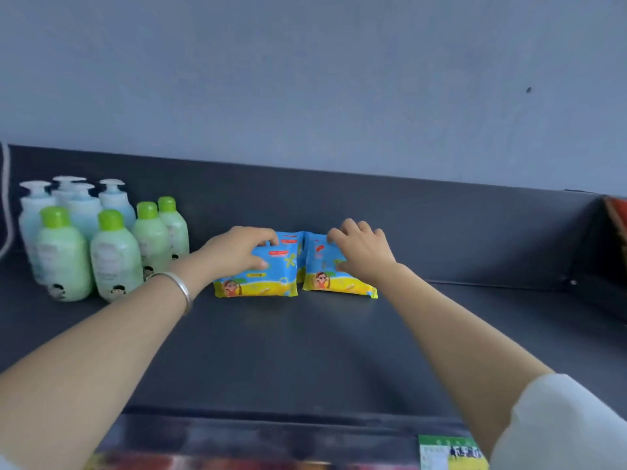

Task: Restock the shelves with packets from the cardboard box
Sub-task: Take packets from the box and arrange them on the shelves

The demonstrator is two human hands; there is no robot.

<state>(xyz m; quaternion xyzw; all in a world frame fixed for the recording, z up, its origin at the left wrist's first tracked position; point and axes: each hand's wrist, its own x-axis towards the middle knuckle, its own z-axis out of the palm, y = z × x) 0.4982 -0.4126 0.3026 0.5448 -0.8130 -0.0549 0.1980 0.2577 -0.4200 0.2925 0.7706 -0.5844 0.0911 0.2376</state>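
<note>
On the dark shelf, our left hand curls round the left packet and our right hand clasps the right packet. We should square both upright, faces forward, edges touching, clear of the bottles to the left. The cardboard box is out of view.

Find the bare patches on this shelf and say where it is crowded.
Widest bare stretch: the shelf right of the right packet, up to the side wall. Also bare: the front strip between both packets and the shelf's edge. A narrow gap separates the left packet from the bottles, which crowd the left end.
</note>
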